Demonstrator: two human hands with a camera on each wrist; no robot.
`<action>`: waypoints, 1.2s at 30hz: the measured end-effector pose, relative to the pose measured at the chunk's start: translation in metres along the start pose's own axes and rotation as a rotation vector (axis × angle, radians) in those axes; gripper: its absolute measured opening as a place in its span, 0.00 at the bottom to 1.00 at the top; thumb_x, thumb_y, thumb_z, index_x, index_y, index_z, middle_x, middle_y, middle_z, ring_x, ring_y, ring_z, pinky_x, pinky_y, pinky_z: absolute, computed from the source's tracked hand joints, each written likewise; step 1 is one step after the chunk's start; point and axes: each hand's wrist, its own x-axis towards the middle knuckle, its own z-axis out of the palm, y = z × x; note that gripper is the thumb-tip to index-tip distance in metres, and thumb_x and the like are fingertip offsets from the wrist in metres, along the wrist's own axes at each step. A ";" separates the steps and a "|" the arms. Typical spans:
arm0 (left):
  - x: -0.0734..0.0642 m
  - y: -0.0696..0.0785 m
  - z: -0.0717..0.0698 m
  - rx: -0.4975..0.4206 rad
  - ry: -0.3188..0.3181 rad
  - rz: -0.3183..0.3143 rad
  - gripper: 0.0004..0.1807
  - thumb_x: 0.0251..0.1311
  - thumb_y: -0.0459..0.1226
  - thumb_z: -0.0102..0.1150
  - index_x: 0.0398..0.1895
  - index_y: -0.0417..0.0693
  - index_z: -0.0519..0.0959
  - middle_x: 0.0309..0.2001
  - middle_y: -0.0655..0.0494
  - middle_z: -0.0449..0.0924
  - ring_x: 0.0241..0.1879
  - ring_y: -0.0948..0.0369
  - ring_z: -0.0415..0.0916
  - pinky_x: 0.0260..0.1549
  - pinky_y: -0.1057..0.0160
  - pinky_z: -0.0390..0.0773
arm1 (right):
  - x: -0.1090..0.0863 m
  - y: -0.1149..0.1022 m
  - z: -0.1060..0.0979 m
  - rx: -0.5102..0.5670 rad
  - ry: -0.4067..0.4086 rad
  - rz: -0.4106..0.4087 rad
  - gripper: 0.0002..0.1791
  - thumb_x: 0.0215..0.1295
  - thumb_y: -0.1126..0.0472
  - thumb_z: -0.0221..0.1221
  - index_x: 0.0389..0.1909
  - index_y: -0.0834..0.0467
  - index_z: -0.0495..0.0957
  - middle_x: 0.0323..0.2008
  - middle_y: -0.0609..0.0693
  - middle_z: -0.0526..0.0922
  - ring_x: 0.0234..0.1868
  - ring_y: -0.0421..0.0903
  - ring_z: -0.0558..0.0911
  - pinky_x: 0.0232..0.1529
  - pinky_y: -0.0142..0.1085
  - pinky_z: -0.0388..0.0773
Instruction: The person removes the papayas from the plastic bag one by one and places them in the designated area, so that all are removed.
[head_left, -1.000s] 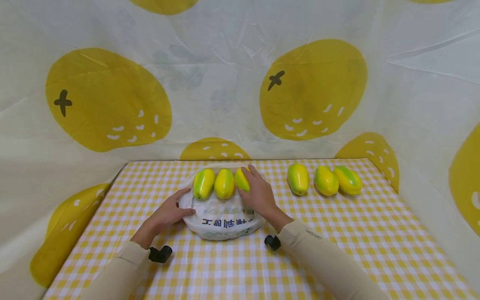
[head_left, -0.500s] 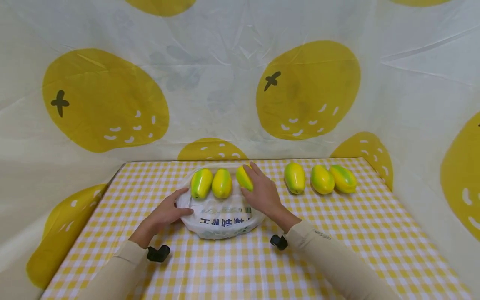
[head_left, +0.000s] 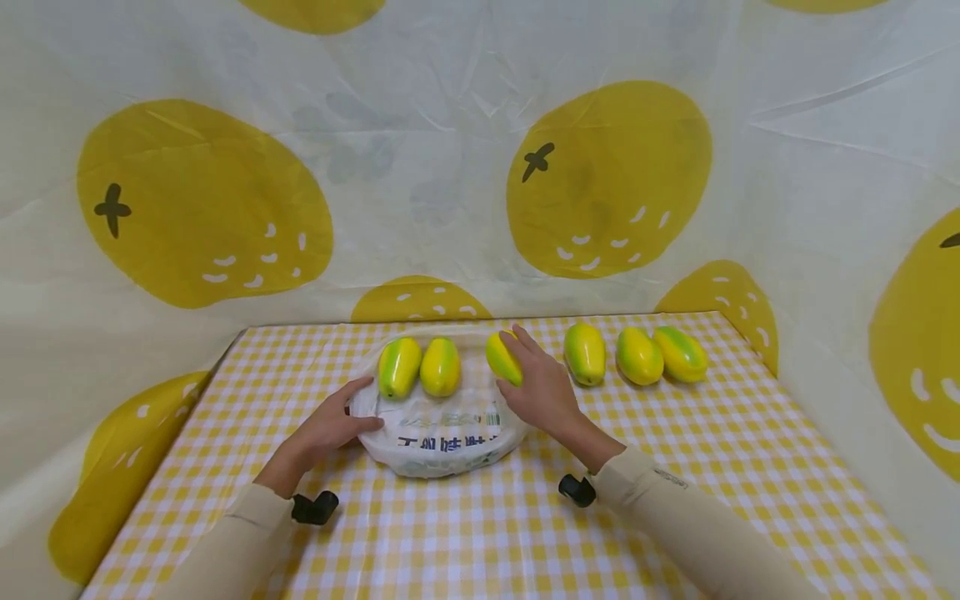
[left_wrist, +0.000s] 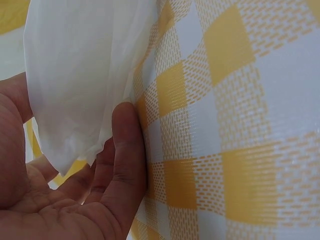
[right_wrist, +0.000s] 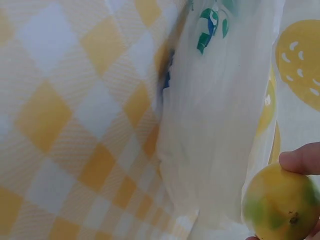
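A white plastic bag [head_left: 420,462] with dark lettering lies spread on the table, its mouth wide. Two yellow-green papayas, a left papaya [head_left: 399,368] and a middle papaya [head_left: 441,367], rest side by side within it. My left hand [head_left: 330,429] grips the bag's left side, thumb over the rim; in the left wrist view the white film [left_wrist: 80,85] passes between thumb and fingers. At the bag's right side my right hand [head_left: 542,387] holds another papaya [head_left: 501,357], partly hidden by the fingers. Its rounded end [right_wrist: 280,205] shows near the rim in the right wrist view.
Three more papayas stand to the right: one single papaya [head_left: 585,354], then a papaya [head_left: 640,357] touching another papaya [head_left: 681,354]. Yellow-checked cloth [head_left: 450,542] covers the table. A fruit-printed curtain [head_left: 427,167] rises behind its back edge.
My right hand has moved right with its papaya, widening the gap from the middle papaya. My left hand stays at the bag's left side. The head view has swung slightly right.
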 end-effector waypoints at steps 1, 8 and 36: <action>0.000 0.000 0.000 0.002 -0.001 -0.001 0.49 0.66 0.44 0.67 0.85 0.54 0.50 0.84 0.39 0.47 0.80 0.40 0.51 0.77 0.35 0.58 | -0.002 0.001 -0.001 -0.001 0.003 0.003 0.39 0.65 0.58 0.69 0.77 0.53 0.69 0.80 0.54 0.65 0.53 0.65 0.85 0.47 0.58 0.81; 0.001 0.001 0.001 0.014 0.000 -0.026 0.50 0.65 0.45 0.68 0.85 0.55 0.50 0.83 0.37 0.49 0.78 0.39 0.55 0.75 0.34 0.60 | -0.010 0.006 -0.010 -0.004 0.016 0.008 0.39 0.65 0.58 0.69 0.77 0.55 0.68 0.80 0.56 0.64 0.66 0.62 0.80 0.60 0.59 0.79; -0.001 -0.003 0.002 0.030 0.007 0.009 0.48 0.66 0.45 0.67 0.84 0.53 0.52 0.83 0.38 0.52 0.79 0.41 0.55 0.76 0.36 0.61 | -0.040 0.033 -0.035 -0.025 0.083 0.051 0.39 0.64 0.61 0.68 0.76 0.56 0.68 0.79 0.56 0.66 0.69 0.63 0.77 0.52 0.57 0.82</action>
